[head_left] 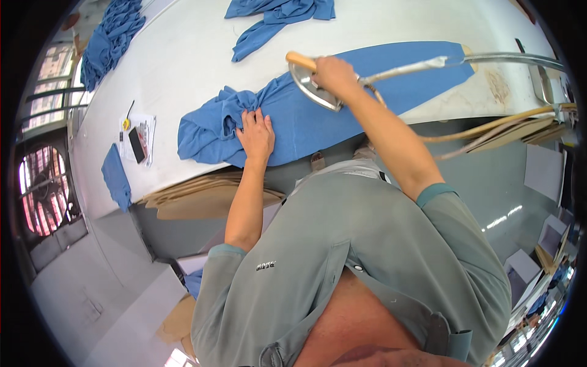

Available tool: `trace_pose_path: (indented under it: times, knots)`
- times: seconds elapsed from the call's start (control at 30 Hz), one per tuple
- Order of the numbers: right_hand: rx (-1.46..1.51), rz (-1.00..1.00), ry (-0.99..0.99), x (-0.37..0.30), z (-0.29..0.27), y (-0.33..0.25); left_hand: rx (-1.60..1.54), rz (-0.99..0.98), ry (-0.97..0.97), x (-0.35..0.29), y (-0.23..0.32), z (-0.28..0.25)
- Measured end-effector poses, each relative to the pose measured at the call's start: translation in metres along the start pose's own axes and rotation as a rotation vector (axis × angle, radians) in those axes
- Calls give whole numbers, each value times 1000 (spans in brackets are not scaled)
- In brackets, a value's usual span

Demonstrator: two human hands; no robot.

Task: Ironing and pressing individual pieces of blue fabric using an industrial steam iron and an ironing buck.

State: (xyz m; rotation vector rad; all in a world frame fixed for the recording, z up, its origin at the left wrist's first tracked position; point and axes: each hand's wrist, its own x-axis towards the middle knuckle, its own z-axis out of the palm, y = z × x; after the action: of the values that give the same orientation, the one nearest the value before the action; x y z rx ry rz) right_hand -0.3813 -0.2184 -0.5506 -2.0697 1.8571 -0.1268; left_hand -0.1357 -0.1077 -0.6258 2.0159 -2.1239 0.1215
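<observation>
A blue garment (pixel 318 125) lies across the white table (pixel 183 73), smooth along its right part and bunched up at its left end. My left hand (pixel 256 136) rests on the bunched cloth with its fingers stretched out flat. In my right hand (pixel 336 78) is a steam iron (pixel 313 90), gripped by its wooden handle (pixel 301 60). The iron looks tilted over the far edge of the garment; whether its plate touches the cloth I cannot tell. A pale board end (pixel 469 60) pokes out of the garment's right end.
A hose (pixel 403 70) runs from the iron to a metal spring arm (pixel 513 57) at the right. More blue cloth lies at the far edge (pixel 281 18) and far left (pixel 113 43). A phone (pixel 137 145) sits on papers at left. Cardboard sheets (pixel 208 194) are stacked under the table.
</observation>
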Motion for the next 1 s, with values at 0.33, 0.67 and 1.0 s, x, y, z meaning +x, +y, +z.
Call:
trace_pose_path:
  times: [0.33, 0.67, 1.0]
  knots:
    - [8, -462, -164, -145, 50, -79, 91, 208, -583, 117, 2, -22]
    - [87, -409, 86, -97, 30, -4, -260, 746, -269, 238, 271, 57]
    - [160, 116, 246, -74, -13, 150, -249, 1317, -190, 247, 554, 136]
